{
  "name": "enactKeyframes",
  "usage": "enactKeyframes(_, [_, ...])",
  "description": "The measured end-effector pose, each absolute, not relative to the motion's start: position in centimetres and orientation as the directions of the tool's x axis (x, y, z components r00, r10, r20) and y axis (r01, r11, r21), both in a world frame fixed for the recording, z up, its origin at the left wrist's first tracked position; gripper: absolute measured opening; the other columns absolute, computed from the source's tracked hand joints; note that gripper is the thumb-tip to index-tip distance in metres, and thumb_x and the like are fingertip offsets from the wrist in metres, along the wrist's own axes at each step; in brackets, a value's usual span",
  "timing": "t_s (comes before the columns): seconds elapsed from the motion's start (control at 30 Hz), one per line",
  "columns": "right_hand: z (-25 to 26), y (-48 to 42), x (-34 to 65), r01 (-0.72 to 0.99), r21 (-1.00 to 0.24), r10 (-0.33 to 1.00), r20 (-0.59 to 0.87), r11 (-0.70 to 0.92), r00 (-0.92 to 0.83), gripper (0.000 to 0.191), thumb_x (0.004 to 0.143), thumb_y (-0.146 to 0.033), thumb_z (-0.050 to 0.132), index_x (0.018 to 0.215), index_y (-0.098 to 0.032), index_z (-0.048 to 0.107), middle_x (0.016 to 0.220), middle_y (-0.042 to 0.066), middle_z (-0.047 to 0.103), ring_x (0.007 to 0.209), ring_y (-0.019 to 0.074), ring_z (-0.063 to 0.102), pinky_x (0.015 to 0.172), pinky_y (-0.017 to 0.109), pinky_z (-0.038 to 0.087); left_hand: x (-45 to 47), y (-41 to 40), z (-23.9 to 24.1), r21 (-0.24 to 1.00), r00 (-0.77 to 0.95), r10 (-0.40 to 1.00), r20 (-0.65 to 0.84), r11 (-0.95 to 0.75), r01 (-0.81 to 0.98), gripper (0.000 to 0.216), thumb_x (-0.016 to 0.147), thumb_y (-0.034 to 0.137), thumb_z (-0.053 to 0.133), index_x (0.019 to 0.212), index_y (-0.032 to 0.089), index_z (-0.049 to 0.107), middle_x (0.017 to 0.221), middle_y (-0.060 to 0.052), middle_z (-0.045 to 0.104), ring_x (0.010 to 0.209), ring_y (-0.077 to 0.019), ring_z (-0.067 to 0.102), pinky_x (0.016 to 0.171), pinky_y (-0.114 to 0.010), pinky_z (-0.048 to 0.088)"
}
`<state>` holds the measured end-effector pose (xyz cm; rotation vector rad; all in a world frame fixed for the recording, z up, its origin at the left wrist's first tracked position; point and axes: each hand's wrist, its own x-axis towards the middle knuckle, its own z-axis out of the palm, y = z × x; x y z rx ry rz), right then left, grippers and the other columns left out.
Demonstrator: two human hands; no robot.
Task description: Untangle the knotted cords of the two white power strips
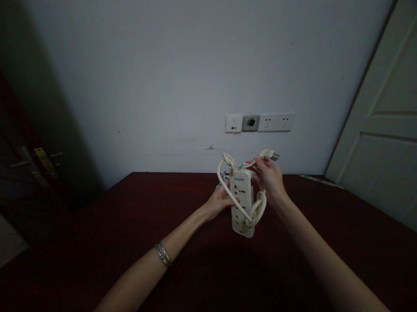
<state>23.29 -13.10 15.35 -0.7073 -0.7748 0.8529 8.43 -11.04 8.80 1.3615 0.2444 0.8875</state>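
A white power strip [241, 187] is held upright above the dark red table. My left hand [220, 198] grips its left side, the thumb across the front and the other fingers behind it. The strip's pale cord [222, 178] loops over its front and is bunched near the lower right. My right hand [269, 173] is closed on the cord near the top right, just below the plug [269, 154], whose metal prongs point right. Some of the right fingers are hidden behind the strip and cord.
The dark red table [175, 191] stands against a pale wall. A row of wall sockets [276, 122] is above its back edge. A white panelled door [397, 116] is at the right, a dark door with a brass handle [44, 161] at the left.
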Motion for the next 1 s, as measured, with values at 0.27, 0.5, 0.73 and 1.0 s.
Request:
enactKeyframes(0.27, [17.0, -14.4, 23.5, -0.212, -0.781, 0.783, 0.482, 0.587, 0.393, 0.034, 0.069, -0.044, 0.068, 0.082, -0.016, 0.052, 0.074, 0.003, 0.065, 0.062, 0.012, 0.062, 0.057, 0.023, 0.051, 6.7, -11.2, 11.0, 0.944, 0.763, 0.575, 0.295, -0.049, -0.327, 0.071, 0.059, 0.023, 0.08, 0.123, 0.019, 0.049, 0.116, -0.012, 0.06, 0.103, -0.0244, 0.057, 0.092, -0.041, 0.04])
enactKeyframes(0.5, [16.0, -14.1, 22.1, -0.135, -0.749, 0.734, 0.568, 0.649, 0.373, 0.031, 0.074, -0.046, 0.061, 0.081, -0.017, 0.051, 0.068, 0.001, 0.064, 0.054, 0.0091, 0.058, 0.055, 0.022, 0.048, 6.4, -11.6, 10.7, 0.945, 0.87, 0.456, 0.188, 0.158, -0.287, 0.06, 0.054, 0.02, 0.082, 0.11, 0.017, 0.06, 0.109, -0.012, 0.062, 0.102, -0.0239, 0.058, 0.093, -0.038, 0.038])
enactKeyframes(0.73, [15.3, -14.2, 20.0, -0.122, -0.769, 0.739, 0.54, 0.628, 0.404, 0.03, 0.077, -0.045, 0.058, 0.089, -0.02, 0.047, 0.068, 0.0, 0.066, 0.059, 0.0131, 0.062, 0.056, 0.024, 0.049, 6.2, -10.9, 9.5, 0.926, 0.843, 0.498, 0.205, 0.179, -0.331, 0.059, 0.053, 0.021, 0.082, 0.109, 0.017, 0.06, 0.099, -0.009, 0.063, 0.092, -0.0216, 0.06, 0.089, -0.038, 0.041])
enactKeyframes(1.0, [16.8, -15.1, 20.1, -0.199, -0.825, 0.842, 0.48, 0.528, 0.247, 0.034, 0.075, -0.048, 0.059, 0.085, -0.016, 0.052, 0.081, 0.007, 0.069, 0.061, 0.0142, 0.061, 0.055, 0.024, 0.048, 4.9, -10.9, 13.0, 0.935, 0.814, 0.479, 0.327, -0.289, -0.206, 0.042, 0.064, 0.02, 0.075, 0.104, 0.016, 0.063, 0.098, -0.008, 0.064, 0.092, -0.0197, 0.059, 0.087, -0.036, 0.043])
